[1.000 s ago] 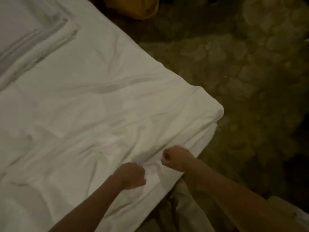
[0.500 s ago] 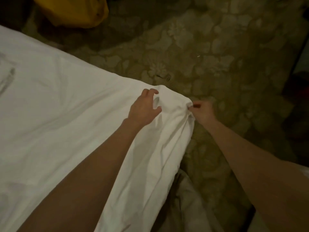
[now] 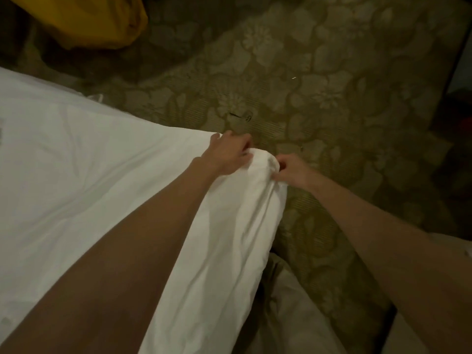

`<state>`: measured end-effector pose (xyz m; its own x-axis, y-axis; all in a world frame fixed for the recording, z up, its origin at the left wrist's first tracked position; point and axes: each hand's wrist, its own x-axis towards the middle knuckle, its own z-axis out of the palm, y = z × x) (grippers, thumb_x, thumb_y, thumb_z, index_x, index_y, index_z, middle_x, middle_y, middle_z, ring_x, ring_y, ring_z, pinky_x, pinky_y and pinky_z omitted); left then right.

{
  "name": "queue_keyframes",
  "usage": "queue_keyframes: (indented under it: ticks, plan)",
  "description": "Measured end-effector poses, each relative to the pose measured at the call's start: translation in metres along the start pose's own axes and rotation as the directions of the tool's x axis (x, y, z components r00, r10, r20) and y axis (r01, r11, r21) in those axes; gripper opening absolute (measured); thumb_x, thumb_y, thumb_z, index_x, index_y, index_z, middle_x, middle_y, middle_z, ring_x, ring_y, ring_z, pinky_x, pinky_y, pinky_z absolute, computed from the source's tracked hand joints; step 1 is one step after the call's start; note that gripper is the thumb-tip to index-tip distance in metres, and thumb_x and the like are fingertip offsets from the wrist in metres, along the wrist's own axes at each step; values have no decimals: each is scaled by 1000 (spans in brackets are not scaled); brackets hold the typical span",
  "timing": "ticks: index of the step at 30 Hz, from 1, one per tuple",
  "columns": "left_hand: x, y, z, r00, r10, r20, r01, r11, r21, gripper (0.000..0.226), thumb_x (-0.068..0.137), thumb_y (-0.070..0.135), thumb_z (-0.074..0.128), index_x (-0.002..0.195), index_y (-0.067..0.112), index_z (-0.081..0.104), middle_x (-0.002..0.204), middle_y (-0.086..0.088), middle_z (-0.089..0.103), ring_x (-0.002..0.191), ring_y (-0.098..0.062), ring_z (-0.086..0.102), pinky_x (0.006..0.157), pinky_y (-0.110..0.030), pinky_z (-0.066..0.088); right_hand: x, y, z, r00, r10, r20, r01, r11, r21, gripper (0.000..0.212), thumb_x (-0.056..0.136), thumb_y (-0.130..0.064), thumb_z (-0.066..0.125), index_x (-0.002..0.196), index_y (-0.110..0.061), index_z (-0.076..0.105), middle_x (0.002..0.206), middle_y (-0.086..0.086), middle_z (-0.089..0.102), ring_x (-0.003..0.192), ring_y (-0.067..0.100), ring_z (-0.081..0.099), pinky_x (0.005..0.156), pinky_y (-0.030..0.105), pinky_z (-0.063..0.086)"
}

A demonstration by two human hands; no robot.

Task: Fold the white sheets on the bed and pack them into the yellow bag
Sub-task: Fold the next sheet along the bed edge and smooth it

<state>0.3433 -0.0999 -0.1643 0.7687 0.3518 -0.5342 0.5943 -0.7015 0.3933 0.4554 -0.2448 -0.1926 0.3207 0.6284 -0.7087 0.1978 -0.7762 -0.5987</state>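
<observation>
Now your right hand (image 3: pixel 293 171) pinches the bunched corner of the white sheet (image 3: pixel 76 162) | your left hand (image 3: pixel 227 155) curls over that same corner (sheet spread across the bed) | yellow bag (image 3: pixel 86 19) well apart on the patterned carpet (image 3: pixel 319 85)

We see a matt white cloth sheet (image 3: pixel 102 175), softly creased at our fingers (image 3: pixel 231 143); beyond them, flower-patterned woven carpet (image 3: pixel 319 80) and smooth yellow bag (image 3: pixel 84 19).
</observation>
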Motion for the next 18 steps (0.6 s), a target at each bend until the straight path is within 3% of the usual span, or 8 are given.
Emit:
queue_keyframes:
  ticks: [2,4,7,9,13,18]
  plan:
    - [3,-2,-7,1000,-12,-11,11,995,-99,14,96,31,51,102,19,55,92,3,53,95,-19,48,86,-35,33,0,10,10,997,-1,-73,2,1000,14,16,83,-1,63,95,7,70,91,22,68,72,15,52,58,22,42]
    - [2,-9,-14,1000,-17,0,17,970,-242,10,96,30,54,94,20,54,93,0,57,91,-20,53,83,-36,40,1,5,11,996,37,-80,-28,993,117,20,84,3,60,100,-1,72,89,8,65,77,13,54,62,13,42]
    - [-3,-24,-20,999,-49,0,45,904,-426,10,93,26,59,89,17,55,90,-3,58,84,-18,53,76,-32,41,7,-7,-3,989,106,105,-136,926,352,25,84,11,55,91,-7,71,92,2,65,90,17,60,84,28,51]
    - [-5,-31,-23,995,-95,3,83,857,-509,10,92,25,61,86,18,57,88,-3,58,81,-15,52,70,-29,39,11,-17,-17,968,72,242,-160,915,370,28,86,11,54,81,-12,69,94,1,66,95,16,61,92,30,50]
    - [-6,-28,-27,995,-103,8,87,805,-587,20,91,23,62,72,24,54,75,2,54,71,-12,48,65,-27,37,19,-24,-32,934,25,357,-102,975,199,32,91,7,51,77,-16,68,106,-4,64,106,14,56,98,31,46]
    - [-8,-24,-31,994,-93,54,107,780,-617,24,90,23,64,68,22,55,67,4,53,63,-8,48,62,-22,38,24,-34,-43,945,-6,328,58,987,-150,15,82,5,55,84,4,69,88,10,66,87,23,58,81,36,48]
